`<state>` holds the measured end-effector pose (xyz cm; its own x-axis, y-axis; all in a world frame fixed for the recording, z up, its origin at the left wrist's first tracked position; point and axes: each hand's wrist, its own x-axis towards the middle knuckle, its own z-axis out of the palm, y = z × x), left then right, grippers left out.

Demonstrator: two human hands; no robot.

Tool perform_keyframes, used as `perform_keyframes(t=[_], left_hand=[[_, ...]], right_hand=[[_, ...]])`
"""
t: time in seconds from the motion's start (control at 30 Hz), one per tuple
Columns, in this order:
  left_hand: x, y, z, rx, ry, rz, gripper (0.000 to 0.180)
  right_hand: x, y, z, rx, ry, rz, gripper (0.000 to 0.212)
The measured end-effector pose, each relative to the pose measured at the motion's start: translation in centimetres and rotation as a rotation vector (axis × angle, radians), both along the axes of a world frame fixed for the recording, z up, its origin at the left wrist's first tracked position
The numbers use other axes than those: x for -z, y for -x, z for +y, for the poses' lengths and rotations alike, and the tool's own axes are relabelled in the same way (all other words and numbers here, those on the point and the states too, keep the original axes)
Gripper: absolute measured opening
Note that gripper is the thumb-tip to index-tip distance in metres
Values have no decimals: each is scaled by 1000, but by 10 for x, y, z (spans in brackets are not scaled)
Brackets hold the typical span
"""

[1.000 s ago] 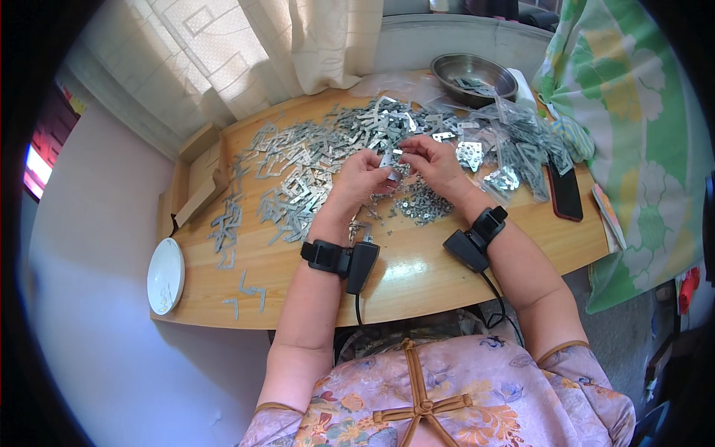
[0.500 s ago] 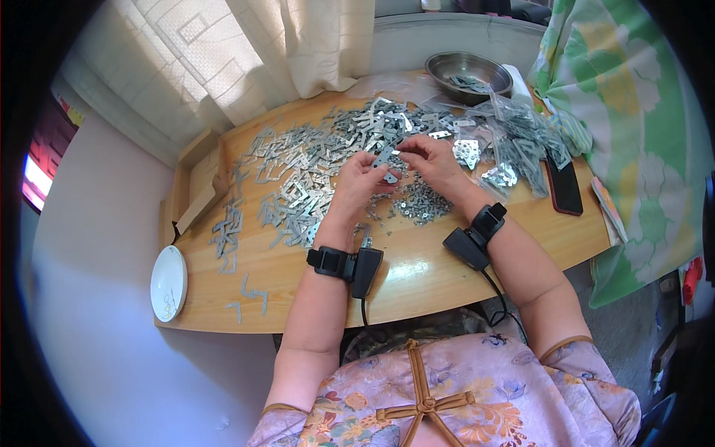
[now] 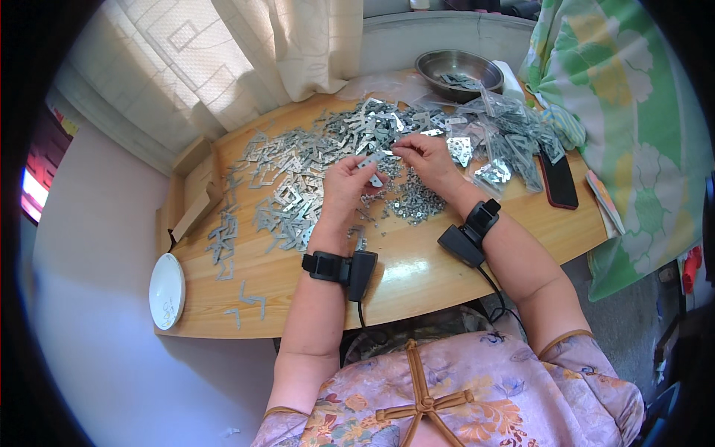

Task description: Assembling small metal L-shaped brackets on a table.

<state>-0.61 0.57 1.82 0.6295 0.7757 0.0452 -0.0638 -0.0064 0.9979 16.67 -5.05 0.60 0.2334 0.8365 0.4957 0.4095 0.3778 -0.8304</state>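
Over the middle of the table, my left hand (image 3: 345, 186) is closed on flat metal brackets (image 3: 370, 160) with holes, held tilted between thumb and fingers. My right hand (image 3: 432, 162) is closed in a pinch beside the upper end of the brackets, and what lies between its fingertips is too small to make out. A large heap of silvery angle brackets (image 3: 298, 160) spreads behind and to the left of my hands. Just below my right hand is a pile of small metal parts (image 3: 415, 203), perhaps screws.
Clear plastic bags of brackets (image 3: 514, 127) lie at the right, near a dark phone (image 3: 560, 182). A metal bowl (image 3: 488, 74) holding brackets stands at the back. On the left are an open cardboard box (image 3: 195, 212) and a white plate (image 3: 177, 290). Curtains hang behind.
The whole view has shifted slightly. The brackets in my left hand have tilted and moved a little left, and my right fingertips have drawn slightly apart from my left hand.
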Motion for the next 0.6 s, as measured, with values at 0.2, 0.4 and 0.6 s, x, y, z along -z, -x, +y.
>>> perform_keyframes(t=[0.2, 0.4, 0.6], left_hand=[[2, 8, 11, -187, 21, -220, 15], [7, 3, 7, -139, 140, -294, 14], [7, -2, 1, -109, 156, -231, 15]], right_hand=[[9, -15, 12, 113, -169, 98, 11], [3, -4, 5, 53, -57, 57, 10], [-2, 2, 0, 54, -193, -169, 9]])
